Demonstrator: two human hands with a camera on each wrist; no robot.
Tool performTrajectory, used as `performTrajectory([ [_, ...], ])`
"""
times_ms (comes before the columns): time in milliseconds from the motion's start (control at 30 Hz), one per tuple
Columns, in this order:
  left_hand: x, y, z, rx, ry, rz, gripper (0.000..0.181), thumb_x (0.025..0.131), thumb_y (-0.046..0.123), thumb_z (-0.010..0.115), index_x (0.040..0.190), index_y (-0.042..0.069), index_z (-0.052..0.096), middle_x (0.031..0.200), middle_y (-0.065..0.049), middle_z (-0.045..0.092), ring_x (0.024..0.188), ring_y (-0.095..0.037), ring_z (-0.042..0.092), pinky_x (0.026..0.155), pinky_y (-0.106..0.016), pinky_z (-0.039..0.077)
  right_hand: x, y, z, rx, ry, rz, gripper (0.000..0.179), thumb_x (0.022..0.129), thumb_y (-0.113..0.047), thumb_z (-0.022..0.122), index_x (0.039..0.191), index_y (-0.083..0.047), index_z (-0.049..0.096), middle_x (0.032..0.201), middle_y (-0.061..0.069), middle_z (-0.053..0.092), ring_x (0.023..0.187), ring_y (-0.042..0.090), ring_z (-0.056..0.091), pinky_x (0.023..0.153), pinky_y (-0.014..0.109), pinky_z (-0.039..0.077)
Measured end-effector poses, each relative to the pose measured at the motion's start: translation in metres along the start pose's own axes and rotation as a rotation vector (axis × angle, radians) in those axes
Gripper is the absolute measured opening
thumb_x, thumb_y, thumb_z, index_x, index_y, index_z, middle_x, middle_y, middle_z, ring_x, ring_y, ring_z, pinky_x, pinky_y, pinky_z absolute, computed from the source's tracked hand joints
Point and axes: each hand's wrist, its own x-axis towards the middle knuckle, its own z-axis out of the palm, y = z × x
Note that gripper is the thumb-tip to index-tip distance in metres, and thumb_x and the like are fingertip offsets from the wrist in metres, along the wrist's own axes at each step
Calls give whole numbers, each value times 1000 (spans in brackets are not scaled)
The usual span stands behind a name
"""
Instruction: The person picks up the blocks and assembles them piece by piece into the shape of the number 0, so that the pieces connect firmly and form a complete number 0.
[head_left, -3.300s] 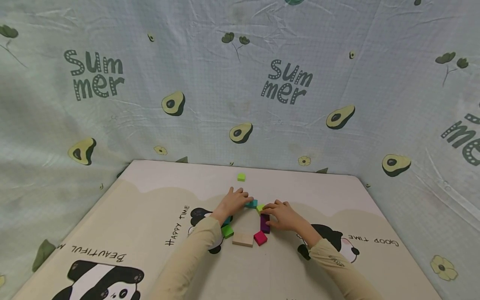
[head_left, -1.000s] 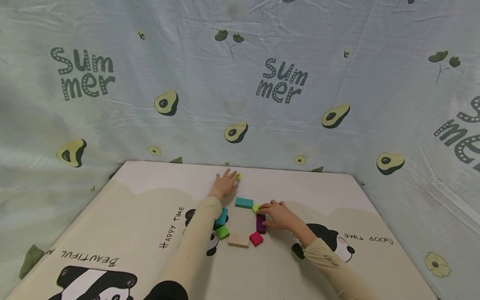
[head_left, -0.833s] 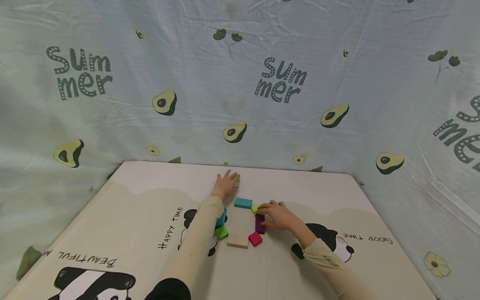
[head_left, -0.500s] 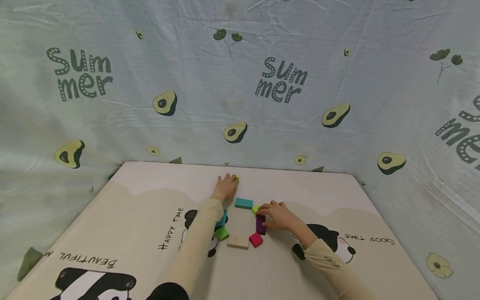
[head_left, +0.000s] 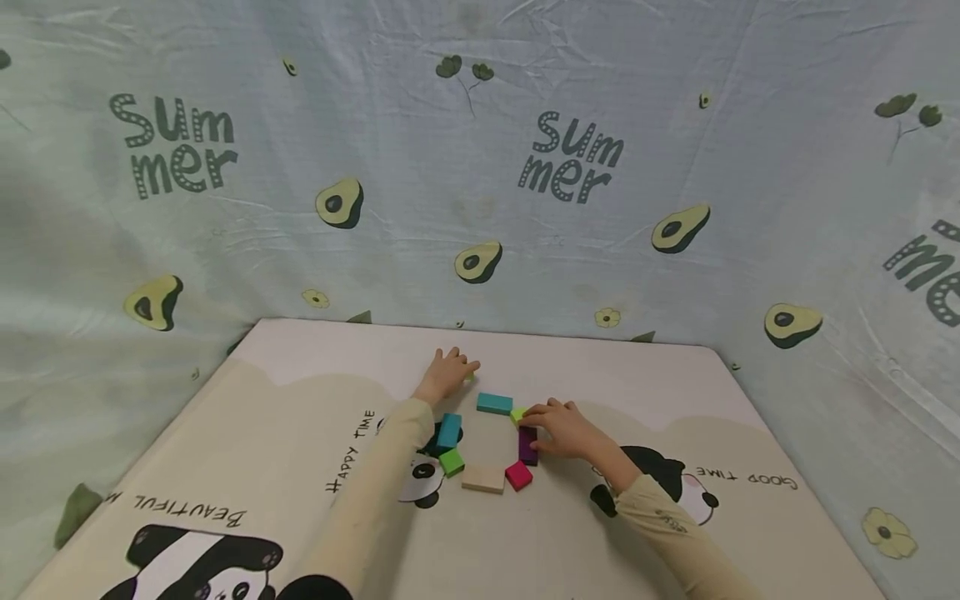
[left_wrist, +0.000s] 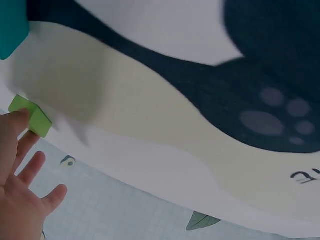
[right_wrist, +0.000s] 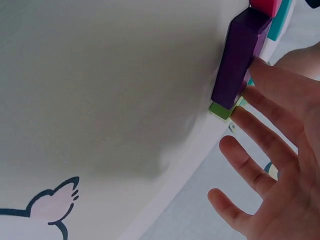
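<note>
At the far side of the ring of blocks, my left hand (head_left: 444, 377) pinches a small lime-green block (left_wrist: 32, 116) between thumb and fingertip; the other fingers spread away. In the head view that block is mostly covered. My right hand (head_left: 566, 429) touches the ring's right side, thumb and fingertips against a purple block (head_left: 528, 447) and the small lime block (head_left: 517, 415) at its far end. Its fingers are fairly straight. A teal block (head_left: 495, 403) lies at the back of the ring, between the two hands.
The ring also includes a teal block (head_left: 448, 431) on the left, a green cube (head_left: 452, 462), a plain wooden block (head_left: 483, 479) and a red cube (head_left: 519, 476). They lie on a panda-printed table (head_left: 600, 542). A patterned sheet (head_left: 420, 150) hangs behind.
My left hand left the back teal block, reached to the lone lime-green block at the back, took it and drew it slightly nearer. My right hand has stayed at the purple block.
</note>
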Motion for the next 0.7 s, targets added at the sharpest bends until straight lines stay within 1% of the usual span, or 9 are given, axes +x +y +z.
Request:
performTrajectory([
  [100,-24,20,-52,-12,-42,19,35,88,2,50,118,21,53,106,-13,61,108,-33,48,90,-61,35,0,2,-1,-6,11,-5,35,79,-26,66,112,-16,63,115,5,59,97,23,48,77,44,39],
  [133,-29,22,-58,11,-19,37,36,88,1,49,118,20,52,106,-13,61,108,-32,49,90,-61,35,-1,2,-1,-6,12,-6,35,79,-25,66,112,-15,63,115,5,59,97,23,48,76,44,39],
  [200,-27,18,-45,63,32,68,34,92,5,44,118,26,50,104,-9,62,106,-28,49,91,-64,32,-1,3,-1,-5,12,-7,35,79,-25,66,112,-15,63,115,5,59,97,23,48,76,44,39],
  [367,-3,-9,29,175,119,88,35,95,12,40,119,36,44,102,-1,62,104,-24,49,92,-69,25,-1,4,1,-3,9,-9,34,79,-26,66,112,-16,63,115,5,59,98,24,49,77,45,39],
  [467,10,-23,63,204,102,80,41,89,12,52,121,37,44,107,0,60,108,-25,47,92,-71,22,0,5,1,-6,11,-7,35,79,-26,66,112,-16,63,115,5,59,99,24,49,78,45,39],
  [567,36,-52,134,255,200,112,41,87,22,56,119,44,42,104,4,56,105,-23,45,88,-76,14,1,5,2,-5,15,-9,35,79,-25,66,112,-16,63,115,5,59,99,24,49,77,45,38],
  [633,62,-76,192,262,170,110,45,85,31,58,121,50,39,110,7,55,110,-23,43,87,-77,8,1,5,2,-2,14,-8,35,79,-25,66,112,-16,63,115,5,59,98,24,49,77,44,38],
  [667,61,-78,193,250,177,122,43,85,35,58,122,48,40,111,7,55,110,-24,43,88,-77,9,1,5,2,0,13,-8,35,79,-25,66,112,-16,63,115,5,59,98,24,49,77,44,38],
  [700,45,-67,160,224,162,127,40,85,34,58,121,45,44,110,5,56,110,-25,44,89,-76,13,2,4,2,2,12,-8,35,79,-25,66,112,-16,63,115,5,59,98,24,49,77,44,38],
])
